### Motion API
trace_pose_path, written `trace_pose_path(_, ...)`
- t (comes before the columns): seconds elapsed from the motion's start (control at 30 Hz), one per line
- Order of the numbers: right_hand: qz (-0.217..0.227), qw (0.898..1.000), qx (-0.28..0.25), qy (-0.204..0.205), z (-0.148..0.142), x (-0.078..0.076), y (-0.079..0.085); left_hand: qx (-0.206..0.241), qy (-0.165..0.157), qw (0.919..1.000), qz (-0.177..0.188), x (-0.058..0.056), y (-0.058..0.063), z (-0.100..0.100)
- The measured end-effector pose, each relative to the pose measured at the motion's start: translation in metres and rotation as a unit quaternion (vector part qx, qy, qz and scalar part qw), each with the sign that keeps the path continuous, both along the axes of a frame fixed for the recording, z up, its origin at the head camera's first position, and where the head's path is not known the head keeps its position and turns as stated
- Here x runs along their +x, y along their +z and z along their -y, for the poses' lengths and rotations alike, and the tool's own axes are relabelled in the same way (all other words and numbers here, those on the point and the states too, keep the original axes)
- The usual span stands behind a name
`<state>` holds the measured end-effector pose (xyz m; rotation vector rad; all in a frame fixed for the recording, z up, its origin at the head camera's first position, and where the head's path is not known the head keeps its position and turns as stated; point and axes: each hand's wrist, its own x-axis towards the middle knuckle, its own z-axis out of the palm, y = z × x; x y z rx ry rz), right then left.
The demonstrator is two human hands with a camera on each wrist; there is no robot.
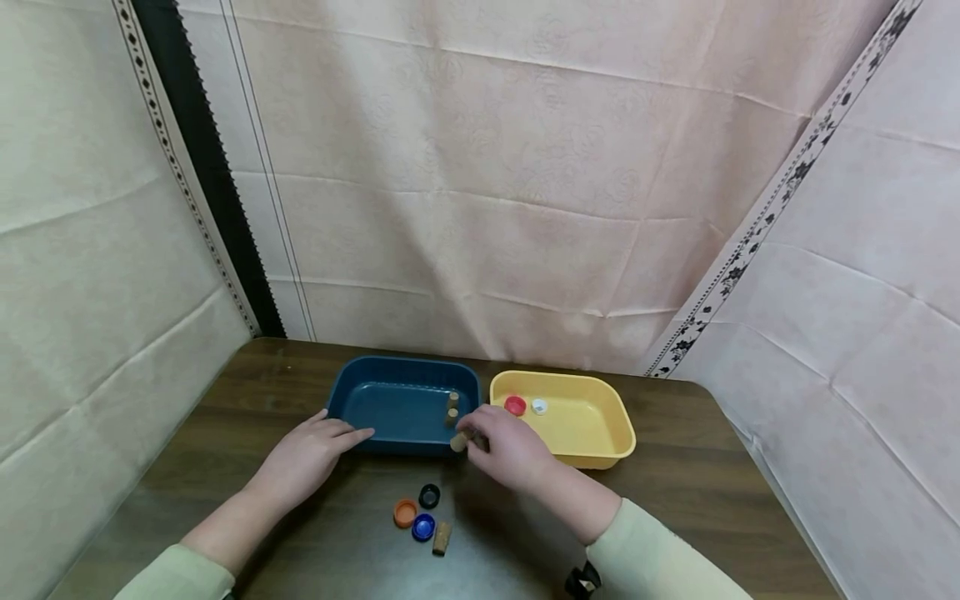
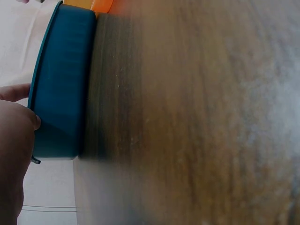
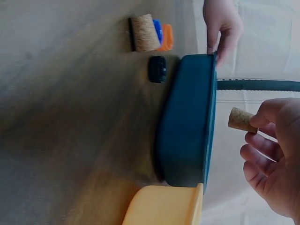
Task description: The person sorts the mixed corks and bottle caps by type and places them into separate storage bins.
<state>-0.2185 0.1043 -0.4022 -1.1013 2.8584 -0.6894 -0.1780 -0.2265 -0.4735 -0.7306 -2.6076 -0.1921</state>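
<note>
My right hand (image 1: 512,448) pinches a cork (image 3: 242,120) between thumb and fingertips, above the near right rim of the blue tray (image 1: 405,447). In the right wrist view its other fingers are loosely bent. At the tray's near left corner, my left hand (image 1: 307,458) grips the rim, thumb on one side and fingers on the other. Inside the tray, on the right, lie corks (image 1: 452,417). On the table in front are a black cap (image 1: 430,497), an orange cap (image 1: 405,512), a blue cap (image 1: 423,527) and another cork (image 1: 442,538).
Right of the blue tray stands a yellow tray (image 1: 607,454) with a red cap (image 1: 515,405) and a white cap (image 1: 539,406) in it. Both trays stand near the back edge of the brown wooden table (image 1: 697,467). Pale cloth (image 1: 480,183) hangs behind and at both sides.
</note>
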Motion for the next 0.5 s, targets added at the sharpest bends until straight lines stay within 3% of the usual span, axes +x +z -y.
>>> trace_pose_path(0.3,-0.015,0.999,-0.029,-0.025,0.004,-0.01,0.01,-0.002,-0.004,1.0,0.003,0.0,0.0,0.0)
trace_pose_path(0.5,-0.034,0.999,-0.011,-0.032,0.008,-0.016,0.013,-0.008,0.0,0.9999,0.012,-0.001,0.001,0.0)
